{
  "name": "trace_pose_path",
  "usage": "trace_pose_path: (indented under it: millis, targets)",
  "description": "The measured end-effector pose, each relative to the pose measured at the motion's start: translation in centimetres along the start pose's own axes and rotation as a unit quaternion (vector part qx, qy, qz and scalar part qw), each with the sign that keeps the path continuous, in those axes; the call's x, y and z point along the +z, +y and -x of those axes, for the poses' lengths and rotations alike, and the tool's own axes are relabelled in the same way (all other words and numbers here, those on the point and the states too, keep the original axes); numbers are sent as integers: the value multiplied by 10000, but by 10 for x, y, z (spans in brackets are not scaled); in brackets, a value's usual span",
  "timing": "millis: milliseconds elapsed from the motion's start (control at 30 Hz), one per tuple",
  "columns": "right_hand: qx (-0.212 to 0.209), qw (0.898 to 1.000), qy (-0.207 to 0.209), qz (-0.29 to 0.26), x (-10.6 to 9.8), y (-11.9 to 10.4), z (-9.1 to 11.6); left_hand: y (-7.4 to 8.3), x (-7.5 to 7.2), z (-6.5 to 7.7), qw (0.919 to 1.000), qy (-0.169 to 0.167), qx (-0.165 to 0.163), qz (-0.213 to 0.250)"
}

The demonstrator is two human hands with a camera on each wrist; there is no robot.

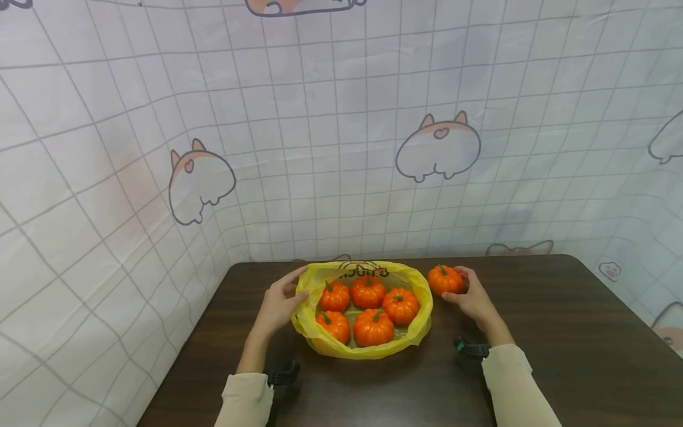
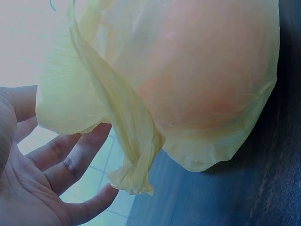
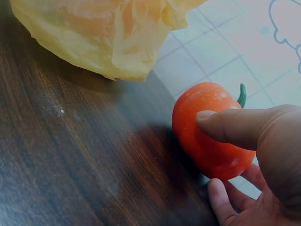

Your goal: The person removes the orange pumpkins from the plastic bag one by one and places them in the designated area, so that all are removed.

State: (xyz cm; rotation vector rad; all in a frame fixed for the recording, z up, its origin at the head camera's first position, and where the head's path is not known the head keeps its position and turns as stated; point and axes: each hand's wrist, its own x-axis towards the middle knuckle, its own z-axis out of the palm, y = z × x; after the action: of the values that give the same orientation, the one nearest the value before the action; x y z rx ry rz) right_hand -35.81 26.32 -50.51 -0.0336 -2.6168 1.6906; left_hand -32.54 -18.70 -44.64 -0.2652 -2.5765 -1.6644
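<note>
A yellow plastic bag stands on the table with its mouth spread wide. Inside it lie several small orange pumpkins with green stems. My left hand holds the bag's left rim, thumb on one side and fingers on the other; in the left wrist view a twisted corner of the bag hangs by the fingertips. To the right of the bag, my right hand grips another orange pumpkin. The right wrist view shows the thumb across this pumpkin and fingers beneath and behind it.
The dark wood-grain table extends to both sides of the bag. A white gridded sheet with cartoon animals hangs behind the table and along its left and right sides. A dark strap is on each wrist.
</note>
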Motion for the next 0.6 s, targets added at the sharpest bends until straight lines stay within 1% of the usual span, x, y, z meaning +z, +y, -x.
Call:
trace_pose_path:
  millis: [367,600]
  targets:
    - [8,10000,4,-14,-1,0,-2,-1,0,-1,10000,2,-11,8]
    - [-51,9999,6,116,-4,0,-1,-1,1,-1,10000,4,-56,-20]
